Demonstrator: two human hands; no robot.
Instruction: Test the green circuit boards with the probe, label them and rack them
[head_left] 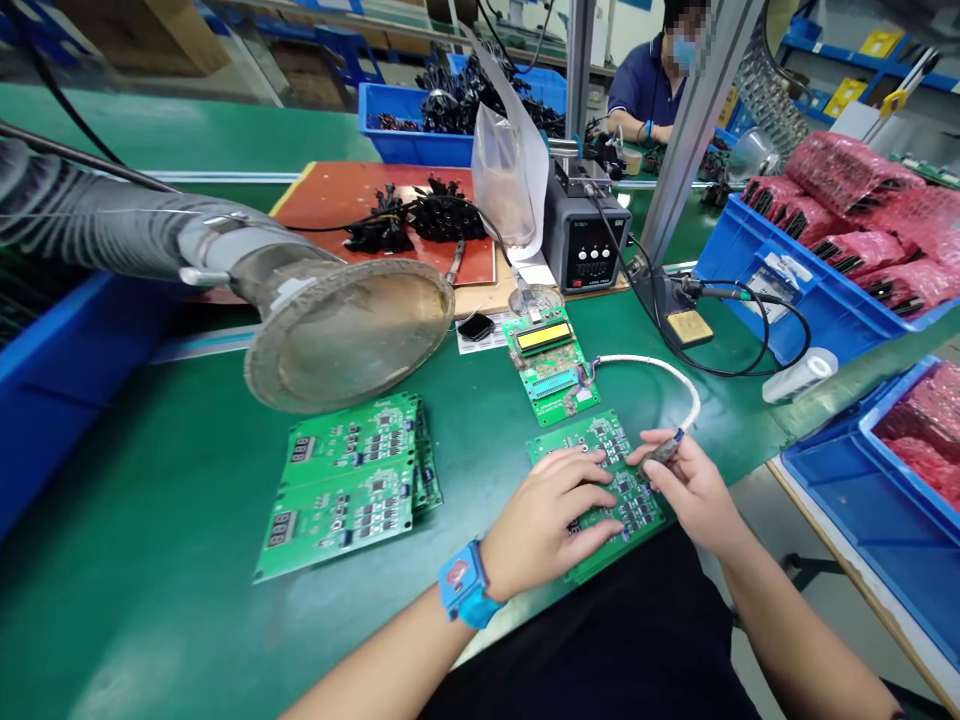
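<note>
A green circuit board (611, 430) lies at the near edge of the bench, under both hands. My left hand (559, 510) rests flat across it with fingers spread, hiding much of its left side. Between the fingers and thumb of my right hand (694, 485) is a dark-bodied probe (661, 453), its tip at the board's right part. From the probe a white sleeved cable (667, 368) curves back to a green programmer board (553, 365) with a yellow display and a blue socket. To the left lies a stack of green circuit boards (349, 480) with digit displays.
A fume extractor hood (349, 335) overhangs the bench at left. Behind stand a soldering station (586, 235), an iron stand (679, 310) and a blue bin of black cables (420, 140). Blue bins with pink wrap (855, 225) line the right. A co-worker (649, 85) sits opposite.
</note>
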